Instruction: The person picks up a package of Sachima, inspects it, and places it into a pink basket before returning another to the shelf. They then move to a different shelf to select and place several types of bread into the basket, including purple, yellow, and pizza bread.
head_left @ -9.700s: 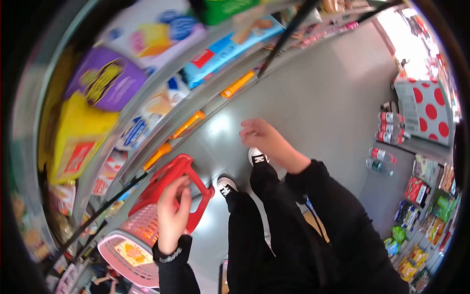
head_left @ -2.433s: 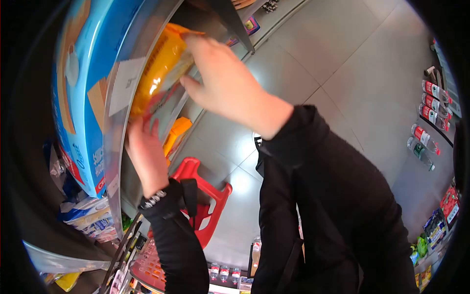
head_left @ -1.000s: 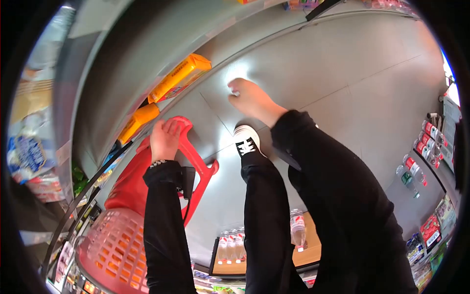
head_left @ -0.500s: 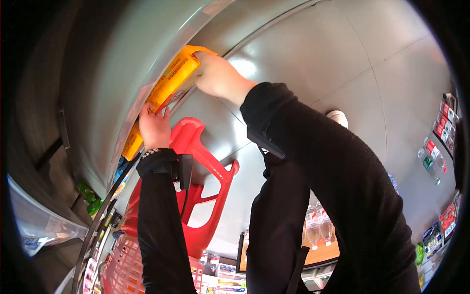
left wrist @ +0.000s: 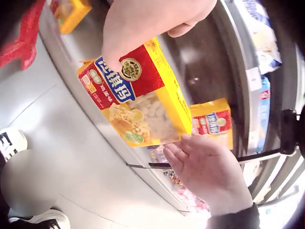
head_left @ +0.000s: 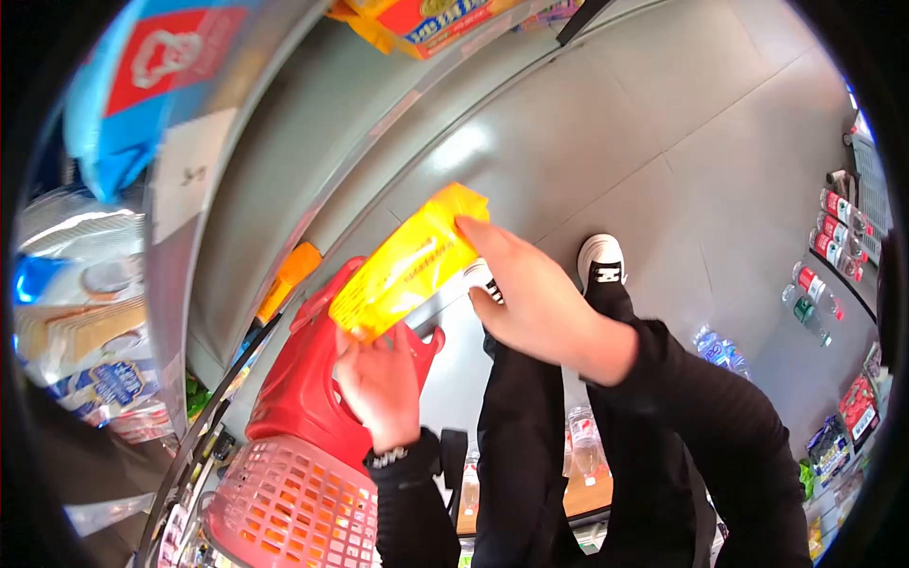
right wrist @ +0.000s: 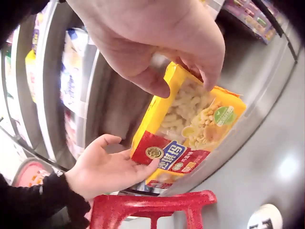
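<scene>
A yellow and red sachima packet (head_left: 412, 260) is held in the air over the red handle of the basket (head_left: 284, 502). My right hand (head_left: 549, 308) holds its right end, fingers along the far edge and thumb by the near corner, as the right wrist view shows. My left hand (head_left: 382, 383) supports the other end from below; its fingers (right wrist: 138, 171) lie fairly straight and its thumb stands apart. The printed front of the packet (left wrist: 138, 95), with a clear window, faces away from the head camera. Orange packs show through the basket's pink mesh.
More yellow-orange packets lie on the low shelf, one beside the basket (head_left: 289, 279) and one at the top (head_left: 421, 24). The shelf edge (head_left: 365, 142) curves along my left. Bottles (head_left: 819, 289) stand at far right, and my shoes (head_left: 601, 257) are on the tiled floor.
Half a second ago both hands were at a packet on the low shelf; now it is off the shelf, further right over the basket handle. One second ago both hands held no packet.
</scene>
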The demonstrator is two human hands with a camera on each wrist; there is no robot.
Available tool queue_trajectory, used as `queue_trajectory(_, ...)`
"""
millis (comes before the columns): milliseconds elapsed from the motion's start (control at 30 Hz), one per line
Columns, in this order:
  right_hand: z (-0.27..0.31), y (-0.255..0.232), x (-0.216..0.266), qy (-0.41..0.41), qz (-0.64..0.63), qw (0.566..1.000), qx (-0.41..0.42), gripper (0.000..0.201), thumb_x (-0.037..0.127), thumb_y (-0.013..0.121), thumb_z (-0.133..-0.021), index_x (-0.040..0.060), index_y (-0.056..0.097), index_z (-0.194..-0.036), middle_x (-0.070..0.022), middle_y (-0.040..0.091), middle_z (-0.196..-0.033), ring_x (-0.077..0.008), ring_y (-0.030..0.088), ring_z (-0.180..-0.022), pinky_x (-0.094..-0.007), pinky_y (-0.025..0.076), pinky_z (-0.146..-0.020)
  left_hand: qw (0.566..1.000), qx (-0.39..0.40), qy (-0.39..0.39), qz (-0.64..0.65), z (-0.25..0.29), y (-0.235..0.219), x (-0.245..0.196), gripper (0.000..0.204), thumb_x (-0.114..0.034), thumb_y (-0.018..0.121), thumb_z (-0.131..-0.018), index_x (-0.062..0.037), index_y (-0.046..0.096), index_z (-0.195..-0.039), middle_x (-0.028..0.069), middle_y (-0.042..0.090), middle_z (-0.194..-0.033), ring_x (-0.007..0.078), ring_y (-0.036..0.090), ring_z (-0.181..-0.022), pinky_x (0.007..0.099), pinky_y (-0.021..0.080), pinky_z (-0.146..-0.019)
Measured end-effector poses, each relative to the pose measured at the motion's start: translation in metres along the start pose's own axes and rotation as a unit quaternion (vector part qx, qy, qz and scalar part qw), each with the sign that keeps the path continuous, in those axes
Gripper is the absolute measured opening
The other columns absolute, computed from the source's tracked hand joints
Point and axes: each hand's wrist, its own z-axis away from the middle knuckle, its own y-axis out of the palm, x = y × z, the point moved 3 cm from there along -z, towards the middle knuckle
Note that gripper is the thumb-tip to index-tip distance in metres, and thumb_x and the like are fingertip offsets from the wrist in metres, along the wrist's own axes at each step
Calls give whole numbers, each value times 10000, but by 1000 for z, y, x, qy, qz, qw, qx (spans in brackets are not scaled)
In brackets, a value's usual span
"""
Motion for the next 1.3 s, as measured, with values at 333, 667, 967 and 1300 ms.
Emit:
queue_trajectory(333,-38,-4,91,-207,-62,970,-109,562,11,533,-718,-32,331,-1241,-224,433,-1205,-360,449,-1086,-363,382,-914,957,82,232,-157,-6,49,-107,592,-15,460,-706,-57,324,-1280,99,398,-1268,220,350,-1192,395,214,-1020)
queue_trajectory(667,-99,18,99,-212,-25,962,-169,422,-8,533,-643,-99,460,-1049,-266,549,-934,-384,534,-887,-396,439,-780,957,-23,230,-175,-70,26,-127,393,59,374,-729,-16,435,-1110,92,436,-1172,247,411,-1043,440,309,-968)
queue_trajectory(967,-100,18,106,-202,15,969,-139,412,5,534,-656,-78,453,-1051,-270,529,-976,-392,509,-929,-397,422,-814,958,-17,247,-146,-88,-9,-133,310,54,426,-731,-14,443,-1032,116,409,-1061,248,430,-946,436,335,-939)
queue_trajectory(1300,-30,50,54,-89,74,993,31,480,40,536,-725,-23,366,-1169,-228,454,-1119,-389,466,-1021,-393,410,-854,970,-124,179,-112,-25,-55,-75,391,-42,426,-827,28,377,-1208,162,438,-1215,228,455,-1102,343,391,-873)
